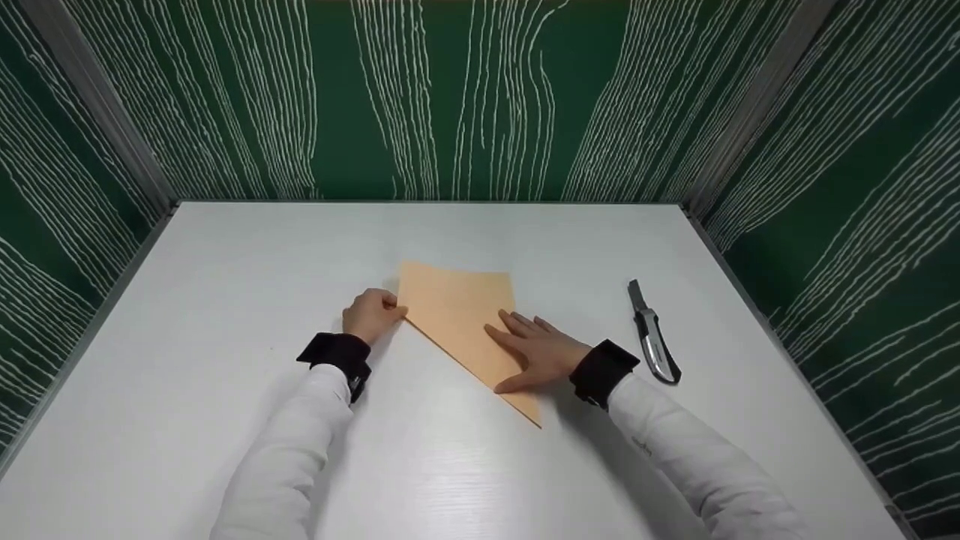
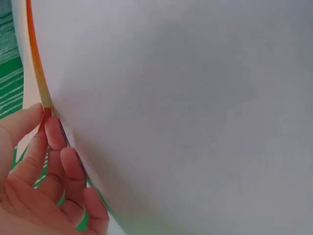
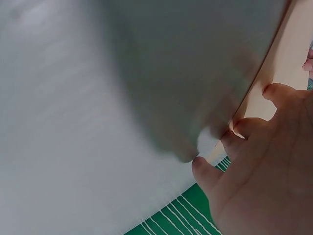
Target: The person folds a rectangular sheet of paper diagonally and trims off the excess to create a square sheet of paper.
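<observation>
A folded light-orange sheet of paper [image 1: 457, 307] lies on the white table, its long folded edge running slantwise from the left side down to a sharp point at the lower right. My left hand [image 1: 373, 315] pinches the left end of that edge between thumb and index finger; the left wrist view has the folded paper [image 2: 36, 58] between those fingertips, the other fingers curled below. Spread across the paper's right side, my right hand [image 1: 544, 350] presses it with straight fingers, the thumb close to the slanted edge. In the right wrist view, some fingertips reach past the paper onto the table.
To the right of my right hand lies a utility knife [image 1: 655, 334] with a silver-and-black handle, its blade end pointing away from me. The white table [image 1: 187, 285] is bordered at the back and sides by green panels [image 1: 510, 97] with white wavy lines.
</observation>
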Tool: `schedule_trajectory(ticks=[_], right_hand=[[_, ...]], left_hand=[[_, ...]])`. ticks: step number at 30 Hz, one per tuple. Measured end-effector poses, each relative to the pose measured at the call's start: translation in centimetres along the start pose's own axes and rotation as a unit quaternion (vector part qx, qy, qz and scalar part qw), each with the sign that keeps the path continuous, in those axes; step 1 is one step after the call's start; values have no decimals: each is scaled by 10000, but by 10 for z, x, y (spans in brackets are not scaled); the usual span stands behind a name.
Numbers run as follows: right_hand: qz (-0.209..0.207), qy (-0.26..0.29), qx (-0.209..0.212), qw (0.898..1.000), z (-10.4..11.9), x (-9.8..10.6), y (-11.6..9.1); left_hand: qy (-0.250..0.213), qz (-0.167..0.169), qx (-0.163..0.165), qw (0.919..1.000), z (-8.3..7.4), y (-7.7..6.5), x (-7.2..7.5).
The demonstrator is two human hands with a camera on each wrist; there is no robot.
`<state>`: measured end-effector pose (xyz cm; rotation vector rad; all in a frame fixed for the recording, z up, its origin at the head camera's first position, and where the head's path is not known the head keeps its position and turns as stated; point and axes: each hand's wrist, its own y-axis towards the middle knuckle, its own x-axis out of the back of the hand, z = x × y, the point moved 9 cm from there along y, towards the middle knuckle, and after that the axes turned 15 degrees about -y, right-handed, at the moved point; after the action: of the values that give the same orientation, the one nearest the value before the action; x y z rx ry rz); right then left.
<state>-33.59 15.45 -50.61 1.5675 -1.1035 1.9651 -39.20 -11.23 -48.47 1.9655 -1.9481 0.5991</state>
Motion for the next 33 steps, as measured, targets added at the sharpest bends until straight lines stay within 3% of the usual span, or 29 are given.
schedule_trajectory(ticks=[6,9,14,17,21,26,33], right_hand=[[18,24,10,10000,-1,-2,1],[41,44,18,10000,0,-2,1],[22,19,46,10000,0,-3,2],[-29,2,87,10000,0,-1,1],[-73,39,96,9999,1,2,1],[-219,241,-37,9995,0,6,2],[-419,828,-606,9938,-19,6,9]], left_hand=[[-1307,411,-179,9904,-3,6,-11],[-1678,662,-154,9835,-2,8,-16],[-2291,929,333,9684,5,8,-17],[-2430,985,635,9629,8,8,-18],[-2427,994,745,9621,10,10,-19],[-2469,977,712,9615,12,10,-19],[-2512,946,497,9620,11,12,-20]])
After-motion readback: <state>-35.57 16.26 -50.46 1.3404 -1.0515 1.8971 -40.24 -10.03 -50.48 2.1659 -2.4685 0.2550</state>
